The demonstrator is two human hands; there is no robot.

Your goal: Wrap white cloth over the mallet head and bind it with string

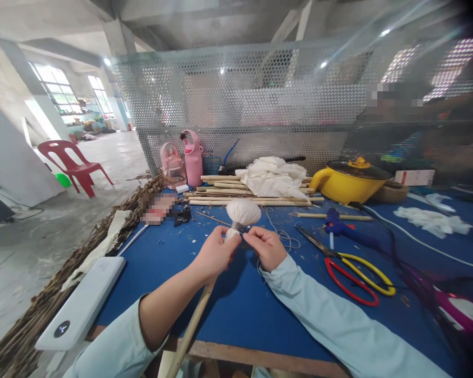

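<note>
My left hand is wrapped round the neck of a wooden stick topped with a round, white cloth-covered head. Grey thread circles the cloth just below the head. Close on the right, my right hand pinches the thin thread near that neck, its fingertips together. Loose loops of it lie on the blue tabletop behind this hand. The stick slants down past the table's front edge.
Scissors and a blue glue gun lie to the right. Behind are wooden sticks, white cloth and a yellow pot. A power bank and dry stalks line the left. A person sits beyond the perforated screen.
</note>
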